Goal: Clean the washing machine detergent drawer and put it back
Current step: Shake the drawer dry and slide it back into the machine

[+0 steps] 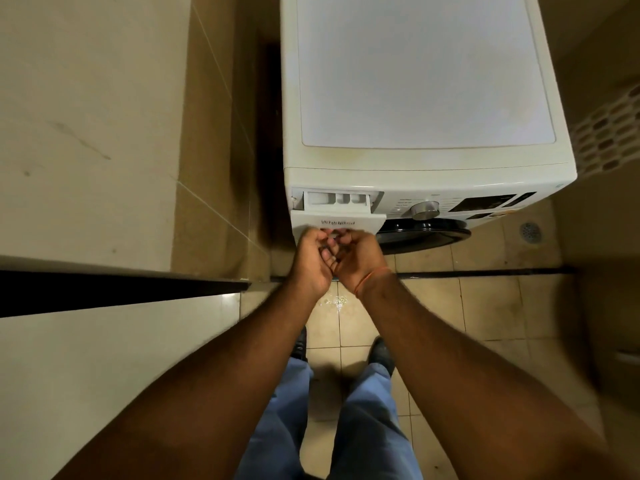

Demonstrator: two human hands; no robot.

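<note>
The white detergent drawer (pixel 341 210) sticks partly out of the top left of the white washing machine (pixel 415 98), its compartments showing. My left hand (pixel 311 259) and my right hand (pixel 358 259) are side by side under the drawer's front panel. The fingers of both curl up under the panel's lower edge and grip it. An orange thread circles my right wrist.
A control dial (pixel 425 209) and a dark display sit right of the drawer, with the round door (pixel 424 233) below. A tiled wall and a dark ledge (pixel 121 289) stand to the left. A floor drain (pixel 530 232) lies at the right. My feet stand on wet beige tiles.
</note>
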